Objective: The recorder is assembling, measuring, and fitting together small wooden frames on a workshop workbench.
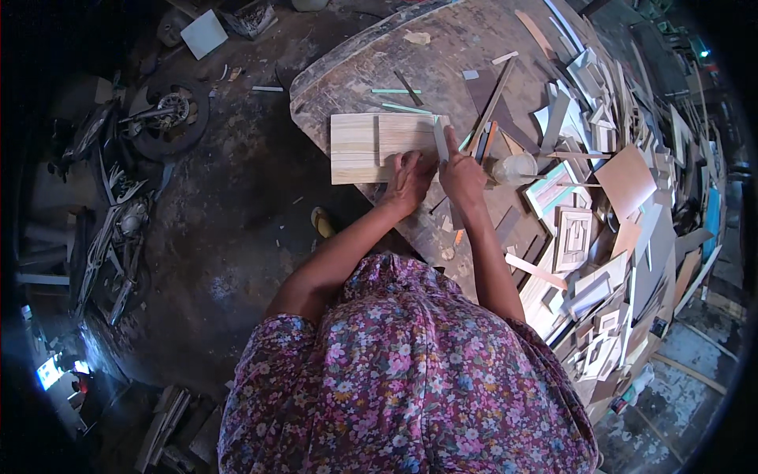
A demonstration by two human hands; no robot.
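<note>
A pale wooden board lies at the near left edge of the workbench, with a smaller board on top of it. My left hand grips the near edge of the smaller board with bent fingers. Beside it, my right hand is closed round a flat grey blade, its index finger stretched along the blade. The blade lies at the right end of the smaller board; its handle is hidden in my palm. Thin light-green strips lie just beyond the boards.
The worn workbench carries a clear round container right of my right hand. Farther right are heaps of wood offcuts and small frames. A motorcycle wheel and other machine parts stand on the dark floor at left.
</note>
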